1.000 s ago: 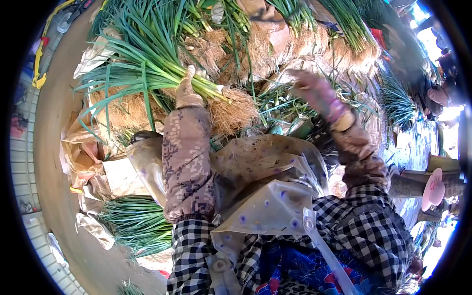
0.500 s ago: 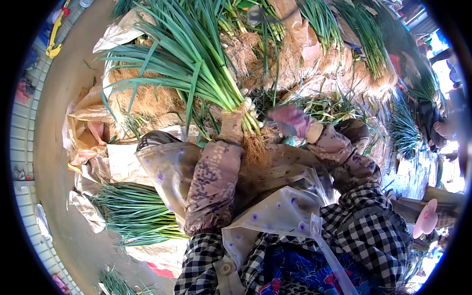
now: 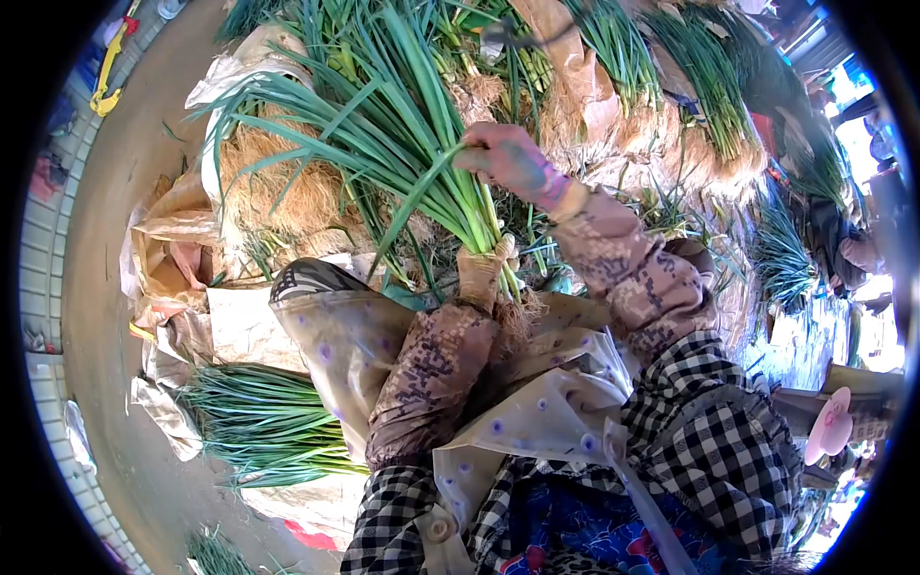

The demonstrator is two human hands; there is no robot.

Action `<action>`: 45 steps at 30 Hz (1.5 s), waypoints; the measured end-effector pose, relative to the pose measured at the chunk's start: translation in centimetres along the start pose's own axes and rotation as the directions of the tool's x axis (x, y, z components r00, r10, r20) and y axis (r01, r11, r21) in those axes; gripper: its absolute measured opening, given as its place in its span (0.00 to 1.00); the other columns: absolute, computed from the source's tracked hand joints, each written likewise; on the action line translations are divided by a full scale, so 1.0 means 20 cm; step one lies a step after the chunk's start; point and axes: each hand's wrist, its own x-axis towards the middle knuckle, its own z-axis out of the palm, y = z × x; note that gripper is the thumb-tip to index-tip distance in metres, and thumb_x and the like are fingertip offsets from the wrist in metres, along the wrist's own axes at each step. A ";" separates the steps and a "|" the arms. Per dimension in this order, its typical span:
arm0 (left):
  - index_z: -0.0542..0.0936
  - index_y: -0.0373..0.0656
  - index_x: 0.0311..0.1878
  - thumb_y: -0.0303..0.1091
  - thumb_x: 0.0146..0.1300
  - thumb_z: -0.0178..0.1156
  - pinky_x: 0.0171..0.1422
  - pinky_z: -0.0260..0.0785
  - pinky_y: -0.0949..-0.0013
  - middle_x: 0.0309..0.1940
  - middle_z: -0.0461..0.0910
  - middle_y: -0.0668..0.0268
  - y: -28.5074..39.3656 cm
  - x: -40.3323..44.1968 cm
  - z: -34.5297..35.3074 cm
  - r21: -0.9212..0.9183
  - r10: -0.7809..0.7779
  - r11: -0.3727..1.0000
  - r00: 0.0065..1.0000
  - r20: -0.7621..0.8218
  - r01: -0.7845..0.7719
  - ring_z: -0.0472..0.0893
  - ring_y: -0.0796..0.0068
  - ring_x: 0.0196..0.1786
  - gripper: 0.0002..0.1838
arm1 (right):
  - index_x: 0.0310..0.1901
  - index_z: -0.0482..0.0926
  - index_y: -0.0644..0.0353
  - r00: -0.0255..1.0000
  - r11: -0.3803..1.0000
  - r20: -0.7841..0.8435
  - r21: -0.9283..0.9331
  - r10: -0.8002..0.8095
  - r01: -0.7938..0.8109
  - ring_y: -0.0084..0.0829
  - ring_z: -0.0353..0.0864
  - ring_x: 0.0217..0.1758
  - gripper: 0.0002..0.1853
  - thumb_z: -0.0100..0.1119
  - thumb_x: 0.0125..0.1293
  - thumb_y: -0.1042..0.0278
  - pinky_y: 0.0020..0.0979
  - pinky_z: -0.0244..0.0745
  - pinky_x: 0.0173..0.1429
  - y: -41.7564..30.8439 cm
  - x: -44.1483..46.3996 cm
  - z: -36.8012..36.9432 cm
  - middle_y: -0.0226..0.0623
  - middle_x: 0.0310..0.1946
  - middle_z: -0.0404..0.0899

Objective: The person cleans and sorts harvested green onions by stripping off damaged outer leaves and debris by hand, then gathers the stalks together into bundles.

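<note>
My left hand (image 3: 482, 271) is wrapped round a bunch of green onions (image 3: 458, 196) near its white lower ends. The leaves fan out up and to the left, and the stringy roots (image 3: 519, 324) hang beside my left wrist. Higher along the bunch, my right hand (image 3: 510, 159) is closed in a pinch on a green onion leaf (image 3: 429, 179) that bends down to the left. A clear plastic apron (image 3: 522, 417) with purple dots covers my lap below the bunch.
Piles of green onions with tan roots (image 3: 278, 177) lie ahead on sacking. Another green onion bundle (image 3: 268, 422) rests at my left. Loose leaf scraps (image 3: 661, 206) are strewn at the right. A pink round object (image 3: 829, 425) and a person's hand (image 3: 862, 252) are at far right.
My right hand has moved up and left from beside the roots to the leaves and now pinches one. My left hand and the bunch have shifted slightly down and right.
</note>
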 end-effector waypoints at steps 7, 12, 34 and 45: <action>0.69 0.40 0.46 0.25 0.55 0.60 0.16 0.69 0.69 0.22 0.72 0.64 -0.02 -0.02 0.05 -0.003 0.019 1.000 0.999 0.043 -0.019 0.73 0.73 0.19 0.15 | 0.34 0.74 0.61 0.980 0.992 -0.177 0.069 -0.094 0.107 0.19 0.68 0.19 0.11 0.61 0.58 0.63 0.23 0.64 0.23 0.11 -0.21 0.00 0.29 0.19 0.71; 0.71 0.38 0.44 0.23 0.55 0.60 0.18 0.65 0.74 0.23 0.74 0.65 -0.08 0.01 0.01 -0.051 0.064 0.997 0.996 0.067 -0.061 0.72 0.75 0.19 0.14 | 0.36 0.76 0.61 0.981 0.976 0.178 -0.190 -0.071 0.105 0.21 0.73 0.24 0.10 0.62 0.57 0.65 0.23 0.69 0.26 0.06 -0.34 0.02 0.32 0.27 0.76; 0.71 0.46 0.51 0.44 0.51 0.63 0.33 0.71 0.56 0.27 0.79 0.51 -0.31 -0.04 -0.09 0.877 0.385 0.395 0.916 0.112 -0.273 0.79 0.48 0.31 0.24 | 0.54 0.69 0.62 0.915 0.535 -0.236 -0.845 -0.327 -0.026 0.34 0.77 0.42 0.31 0.67 0.50 0.56 0.32 0.74 0.44 0.19 0.04 -0.59 0.38 0.47 0.76; 0.68 0.42 0.54 0.49 0.55 0.55 0.37 0.71 0.52 0.28 0.79 0.49 -0.24 -0.04 -0.08 0.998 0.131 0.042 0.990 -0.042 0.037 0.79 0.48 0.34 0.28 | 0.33 0.73 0.60 0.515 0.478 -0.641 0.767 0.569 0.428 0.21 0.68 0.17 0.11 0.55 0.63 0.60 0.16 0.69 0.20 0.80 -0.74 -1.58 0.37 0.28 0.77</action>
